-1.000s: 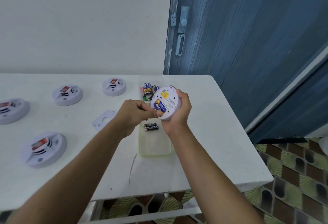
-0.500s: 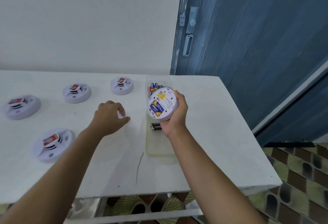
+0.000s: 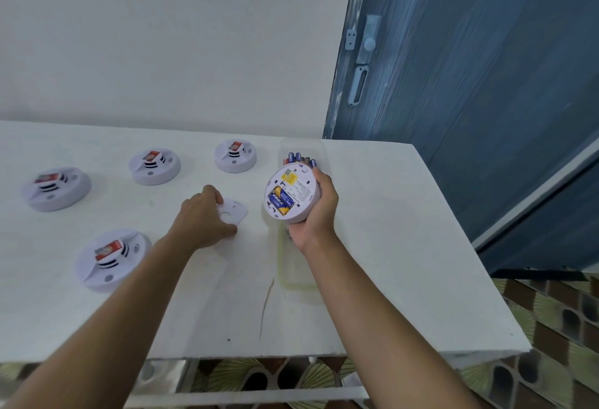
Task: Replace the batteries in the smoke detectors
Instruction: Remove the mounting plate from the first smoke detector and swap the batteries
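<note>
Two batteries [image 3: 280, 199] sit in the smoke detector [image 3: 293, 193], which the right hand [image 3: 316, 214] grips, back facing up, above the table [image 3: 372, 263], likely so the white lid [image 3: 235, 212] can go on. The left hand [image 3: 202, 217] curls its fingers [image 3: 212, 191] round it, just left. The detector hides most of the far battery box [image 3: 299, 156]
</note>
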`<action>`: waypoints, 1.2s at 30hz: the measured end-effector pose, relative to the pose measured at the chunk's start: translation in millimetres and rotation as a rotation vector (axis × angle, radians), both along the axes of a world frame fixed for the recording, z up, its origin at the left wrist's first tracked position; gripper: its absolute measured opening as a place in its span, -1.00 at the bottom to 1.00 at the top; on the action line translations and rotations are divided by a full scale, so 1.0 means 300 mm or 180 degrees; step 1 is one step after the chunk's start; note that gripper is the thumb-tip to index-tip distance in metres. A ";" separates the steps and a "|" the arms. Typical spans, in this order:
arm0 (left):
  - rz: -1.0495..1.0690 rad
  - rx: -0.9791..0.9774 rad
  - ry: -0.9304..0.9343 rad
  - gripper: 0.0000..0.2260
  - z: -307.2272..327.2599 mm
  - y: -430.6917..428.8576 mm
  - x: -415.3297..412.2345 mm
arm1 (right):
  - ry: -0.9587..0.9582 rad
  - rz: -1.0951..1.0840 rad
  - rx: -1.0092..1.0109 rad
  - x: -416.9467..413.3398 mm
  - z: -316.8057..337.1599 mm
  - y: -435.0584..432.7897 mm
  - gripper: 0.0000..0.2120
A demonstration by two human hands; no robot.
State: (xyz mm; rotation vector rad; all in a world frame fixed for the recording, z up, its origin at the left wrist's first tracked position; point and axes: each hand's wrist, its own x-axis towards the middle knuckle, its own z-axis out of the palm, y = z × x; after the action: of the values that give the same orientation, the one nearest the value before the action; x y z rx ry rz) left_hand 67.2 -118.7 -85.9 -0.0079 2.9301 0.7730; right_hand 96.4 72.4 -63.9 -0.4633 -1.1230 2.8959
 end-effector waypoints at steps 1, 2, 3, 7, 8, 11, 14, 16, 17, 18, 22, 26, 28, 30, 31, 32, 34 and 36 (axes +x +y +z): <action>0.0040 0.0036 0.0000 -0.49 -0.002 -0.003 -0.003 | 0.0003 -0.0009 -0.0002 -0.002 -0.002 -0.003 -0.67; 0.0080 0.0097 0.0023 -0.46 0.001 -0.003 -0.004 | 0.0008 -0.0021 -0.0005 -0.004 -0.005 -0.005 -0.67; 0.0121 0.0190 0.0045 -0.43 0.007 -0.001 -0.003 | 0.0018 -0.0027 -0.0016 -0.006 -0.006 -0.008 -0.66; 0.0324 0.1258 0.0109 -0.42 0.075 0.035 0.024 | 0.0041 0.0006 -0.0023 -0.010 -0.008 -0.011 -0.56; 0.0303 0.1565 0.0139 -0.43 0.097 0.048 0.034 | 0.0060 0.0034 -0.0022 -0.011 -0.009 -0.010 -0.58; 0.0020 0.1914 0.0313 -0.41 0.147 0.090 0.058 | 0.0047 0.0111 -0.0031 -0.014 -0.009 -0.015 -0.61; -0.0313 0.1850 0.0573 -0.45 0.171 0.137 0.085 | 0.0163 0.0229 -0.0035 -0.016 -0.010 -0.021 -0.61; -0.0509 0.1724 0.0785 -0.45 0.176 0.165 0.100 | 0.0232 0.0320 -0.0010 -0.015 -0.012 -0.023 -0.65; -0.0583 0.1647 0.0859 -0.43 0.175 0.176 0.104 | 0.0250 0.0343 -0.0016 -0.017 -0.012 -0.025 -0.64; -0.0634 0.1593 0.0906 -0.41 0.174 0.184 0.108 | 0.0264 0.0342 -0.0036 -0.018 -0.013 -0.026 -0.60; -0.0661 0.1537 0.0973 -0.36 0.164 0.196 0.115 | 0.0314 0.0319 -0.0063 -0.033 -0.027 -0.027 -0.52; -0.0676 0.1598 0.1021 -0.38 0.158 0.204 0.129 | 0.0345 0.0411 -0.0040 -0.036 -0.031 -0.018 -0.44; -0.0678 0.1586 0.1029 -0.37 0.158 0.203 0.128 | 0.0327 0.0414 -0.0006 -0.035 -0.026 -0.018 -0.43; -0.0695 0.1566 0.1037 -0.37 0.156 0.201 0.126 | 0.0276 0.0355 0.0012 -0.030 -0.018 -0.020 -0.37; -0.0700 0.1559 0.1038 -0.38 0.154 0.199 0.125 | 0.0249 0.0321 0.0038 -0.027 -0.016 -0.020 -0.33; -0.0703 0.1556 0.1038 -0.38 0.152 0.197 0.124 | 0.0229 0.0289 0.0059 -0.022 -0.010 -0.020 -0.30; -0.0708 0.1566 0.1013 -0.38 0.147 0.195 0.124 | 0.0170 0.0219 0.0102 -0.016 -0.002 -0.018 -0.29; -0.0698 0.1617 0.0955 -0.37 0.141 0.195 0.125 | 0.0149 0.0229 0.0128 -0.013 0.002 -0.017 -0.31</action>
State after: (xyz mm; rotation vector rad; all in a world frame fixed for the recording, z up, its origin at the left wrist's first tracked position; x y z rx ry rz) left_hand 104.6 -60.3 -43.4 0.5009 2.8222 1.5626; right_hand 92.4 67.3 -63.4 -0.3596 -1.2134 2.9216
